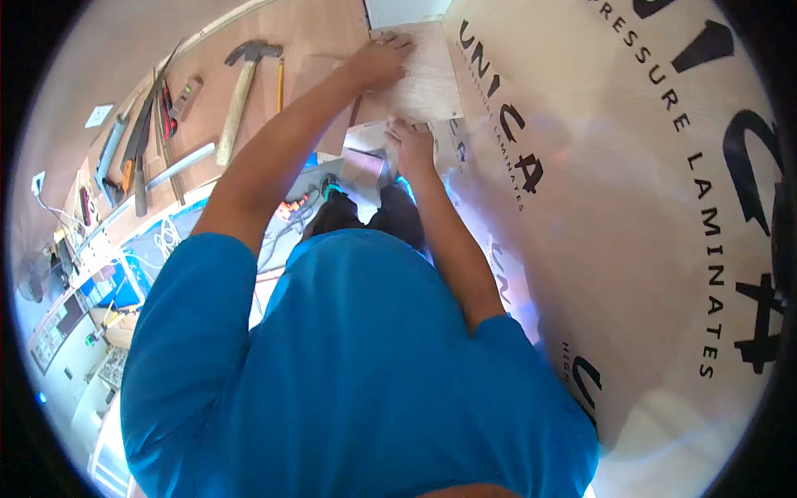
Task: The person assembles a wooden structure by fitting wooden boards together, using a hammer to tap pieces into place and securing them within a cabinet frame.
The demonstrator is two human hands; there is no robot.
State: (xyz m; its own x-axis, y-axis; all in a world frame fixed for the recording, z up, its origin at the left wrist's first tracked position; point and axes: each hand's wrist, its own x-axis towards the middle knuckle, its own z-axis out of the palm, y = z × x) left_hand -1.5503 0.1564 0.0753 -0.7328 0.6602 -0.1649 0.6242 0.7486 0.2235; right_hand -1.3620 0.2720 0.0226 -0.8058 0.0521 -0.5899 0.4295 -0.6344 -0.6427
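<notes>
My left hand (383,63), fingers spread, probably steadies the pale board (436,76); from here I can't tell my right hand (412,144) fingers' grip.

A brown bench (320,37) spans the far left. On it lies a hammer (238,108), with a pencil (281,83) just to its right. Further left lie a small block (188,97), a red tool (170,119) and a dark blade (144,124); nearer, a metal strip (184,163).

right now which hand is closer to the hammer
Left. The left hand is to the right of the hammer; the right hand is farther right and nearer the body.
</notes>
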